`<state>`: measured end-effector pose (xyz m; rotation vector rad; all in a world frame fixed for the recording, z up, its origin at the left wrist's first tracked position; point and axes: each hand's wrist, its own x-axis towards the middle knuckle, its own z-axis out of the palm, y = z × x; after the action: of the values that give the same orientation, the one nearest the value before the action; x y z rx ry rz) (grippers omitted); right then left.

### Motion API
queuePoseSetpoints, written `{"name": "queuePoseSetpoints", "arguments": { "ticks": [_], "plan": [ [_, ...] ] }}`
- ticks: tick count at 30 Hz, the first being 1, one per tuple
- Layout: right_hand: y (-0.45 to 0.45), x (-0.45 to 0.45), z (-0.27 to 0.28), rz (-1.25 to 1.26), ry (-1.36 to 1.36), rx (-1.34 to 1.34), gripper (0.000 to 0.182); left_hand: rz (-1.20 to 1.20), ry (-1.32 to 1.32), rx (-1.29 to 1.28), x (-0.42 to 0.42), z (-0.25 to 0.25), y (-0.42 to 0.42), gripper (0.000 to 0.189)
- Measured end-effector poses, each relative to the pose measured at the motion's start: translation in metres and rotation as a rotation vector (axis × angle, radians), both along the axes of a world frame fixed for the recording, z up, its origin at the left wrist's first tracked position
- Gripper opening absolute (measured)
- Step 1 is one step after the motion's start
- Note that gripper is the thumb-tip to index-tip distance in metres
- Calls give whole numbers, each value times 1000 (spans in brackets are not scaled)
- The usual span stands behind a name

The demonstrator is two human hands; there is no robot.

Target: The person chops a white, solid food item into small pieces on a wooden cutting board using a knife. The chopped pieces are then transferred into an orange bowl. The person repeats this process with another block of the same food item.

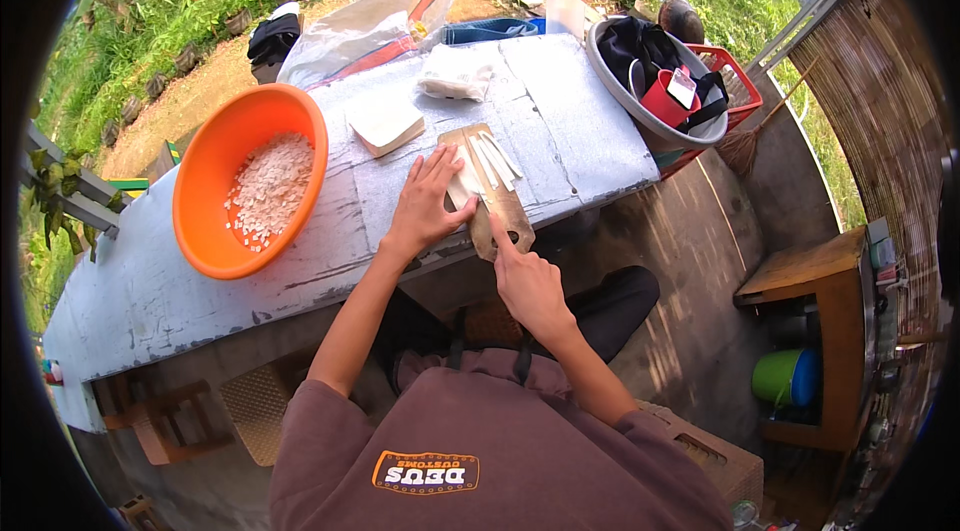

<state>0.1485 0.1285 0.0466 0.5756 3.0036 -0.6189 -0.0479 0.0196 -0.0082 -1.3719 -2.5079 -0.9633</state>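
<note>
A wooden cutting board (512, 220) with a hole in its handle end lies at the table's near edge. My left hand (429, 197) presses down on a pale, flat slab (463, 190) on the board, fingers spread along its left side. Several thin white strips (495, 160) lie to the right of that slab. My right hand (531, 287) is closed at the board's near end, index finger stretched forward, around what appears to be a knife, mostly hidden under the hand. An orange basin (199, 231) on the left contains many small white cut squares (274, 186).
Behind the board are a stack of pale sheets (386, 127) and a white plastic packet (455, 73). A grey basin (637, 105) with a black cloth and a red container (666, 102) stands at the right end. A woven sack (352, 32) lies along the table's far edge.
</note>
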Motion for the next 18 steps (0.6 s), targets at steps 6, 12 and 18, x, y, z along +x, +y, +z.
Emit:
{"name": "queuePoseSetpoints", "arguments": {
  "ticks": [6, 12, 18],
  "plan": [
    [3, -5, 6, -12, 11, -11, 59, 17, -108, 106, 1, -4, -4, 70],
    [12, -23, 10, -16, 64, -1, 56, -7, -127, 118, 1, -7, -8, 66],
    [18, -53, 9, 7, 132, -52, 53, -20, -58, 92, 2, -5, -6, 68]
  ]
}}
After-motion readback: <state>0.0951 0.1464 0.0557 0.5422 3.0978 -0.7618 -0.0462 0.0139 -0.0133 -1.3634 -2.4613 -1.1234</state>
